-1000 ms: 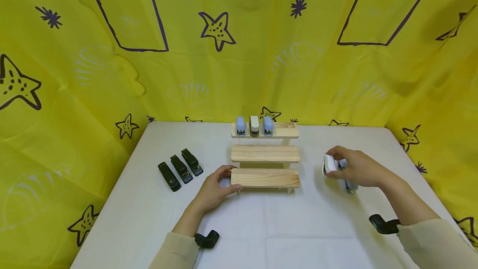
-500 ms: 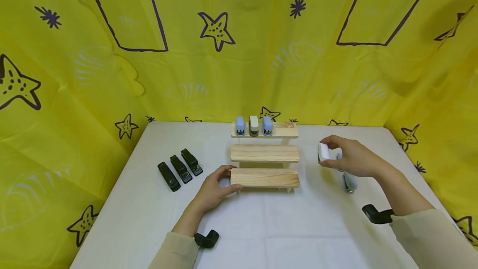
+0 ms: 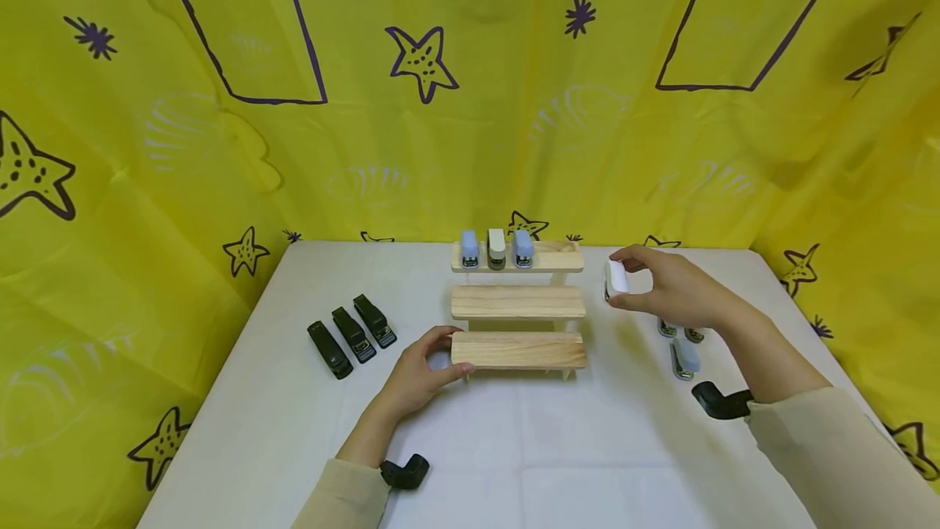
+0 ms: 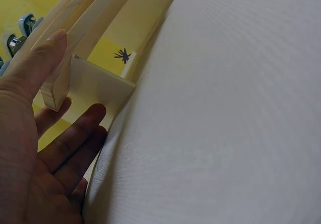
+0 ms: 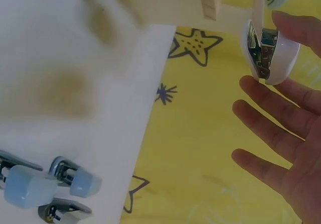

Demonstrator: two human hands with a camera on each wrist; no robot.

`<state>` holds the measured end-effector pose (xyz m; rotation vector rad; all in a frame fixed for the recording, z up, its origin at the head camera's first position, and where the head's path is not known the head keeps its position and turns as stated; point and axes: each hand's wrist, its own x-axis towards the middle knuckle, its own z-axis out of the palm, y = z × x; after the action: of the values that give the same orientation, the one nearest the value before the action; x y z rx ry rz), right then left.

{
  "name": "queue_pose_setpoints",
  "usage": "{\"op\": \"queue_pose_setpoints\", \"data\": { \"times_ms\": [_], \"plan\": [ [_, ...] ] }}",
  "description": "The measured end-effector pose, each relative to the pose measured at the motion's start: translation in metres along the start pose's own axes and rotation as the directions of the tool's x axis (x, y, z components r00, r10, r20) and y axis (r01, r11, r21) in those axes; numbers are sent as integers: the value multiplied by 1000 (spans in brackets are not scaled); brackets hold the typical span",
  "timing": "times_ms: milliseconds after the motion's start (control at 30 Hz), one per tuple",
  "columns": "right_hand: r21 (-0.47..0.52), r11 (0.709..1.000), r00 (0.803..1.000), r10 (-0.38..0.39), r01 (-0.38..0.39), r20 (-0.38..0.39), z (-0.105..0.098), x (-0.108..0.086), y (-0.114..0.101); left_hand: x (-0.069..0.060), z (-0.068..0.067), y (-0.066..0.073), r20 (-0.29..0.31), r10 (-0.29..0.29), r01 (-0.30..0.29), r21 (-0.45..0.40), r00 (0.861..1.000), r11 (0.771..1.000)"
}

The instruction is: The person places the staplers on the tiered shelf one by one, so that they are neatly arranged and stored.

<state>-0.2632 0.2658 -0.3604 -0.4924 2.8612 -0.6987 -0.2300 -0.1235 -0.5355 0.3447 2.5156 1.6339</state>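
A wooden three-tier stand stands mid-table, with two blue staplers and a white stapler between them on its top tier. My left hand grips the left end of the lowest tier; in the left wrist view the thumb of that hand lies over the plank. My right hand pinches a white stapler in the air, right of the stand. The right wrist view shows this white stapler between thumb and fingers of the hand.
Three black staplers lie in a slanted row on the left of the white table. Several staplers, one of them light blue, sit at the right below my right forearm. A yellow patterned curtain surrounds the back and sides.
My right hand has moved left and toward the back with the white stapler, away from the staplers at the right, which are now more visible. My left hand has stayed on the lowest tier.
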Motion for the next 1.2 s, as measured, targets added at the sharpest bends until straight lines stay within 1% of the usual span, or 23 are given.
{"op": "queue_pose_setpoints", "data": {
  "times_ms": [300, 467, 800, 1200],
  "plan": [
    [11, 999, 999, -31, 31, -11, -6, 12, -14, -1, -1, 0, -3, -2, 2, -10, 1000, 1000],
    [10, 1000, 1000, -29, 29, -3, -7, 18, -18, -2, -1, 1, -3, -10, 10, -19, 1000, 1000],
    [43, 998, 999, -48, 48, -3, -3, 31, -27, -1, -1, 2, 4, -11, 11, -25, 1000, 1000],
    [49, 996, 997, -79, 79, 6, 0, 45, -38, -1, -1, 3, 3, -19, 19, -18, 1000, 1000]
  ]
}}
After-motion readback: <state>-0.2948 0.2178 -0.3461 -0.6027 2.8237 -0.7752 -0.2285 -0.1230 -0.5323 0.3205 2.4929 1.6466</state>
